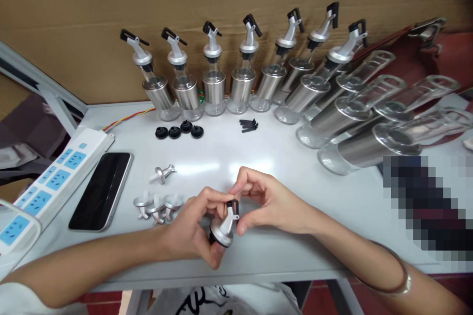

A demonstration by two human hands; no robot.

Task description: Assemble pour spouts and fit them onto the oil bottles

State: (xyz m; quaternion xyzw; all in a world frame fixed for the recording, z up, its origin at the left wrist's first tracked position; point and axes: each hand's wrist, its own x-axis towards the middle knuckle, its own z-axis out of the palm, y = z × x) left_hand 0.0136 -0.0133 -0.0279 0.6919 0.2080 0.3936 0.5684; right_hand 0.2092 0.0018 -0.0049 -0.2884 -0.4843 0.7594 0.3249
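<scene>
Plainly, the left hand (pixel 194 224) was the one bearing the load: its thumb and fingers were closed about a silver pour spout (pixel 223 229), just above the tabletop (pixel 281 150) near its front edge. The spout leaned, its broad round base low and to the left, its narrow neck rising away from the person and slightly to the right. At the top of that neck sat a black lever (pixel 237 210), bent over and hanging down the right side, so it faced the right hand (pixel 268 204). That hand came in from the right, thumb and forefinger curved apart like a bracket, with the lever between them. The left hand was nearer the base, the right nearer the lever; whether the right fingers pinched it or only hovered beside it, I could not tell.

Just left of the left hand, three loose spouts (pixel 158 205) lay clustered, base up, and one more spout (pixel 160 175) lay beyond them. Farther back were four black stoppers (pixel 174 132) and, to their right, a small bunch of black pins (pixel 249 127). Behind everything, spouted bottles (pixel 243 89) stood in a row, with open-necked bottles (pixel 351 114) to the right.
</scene>
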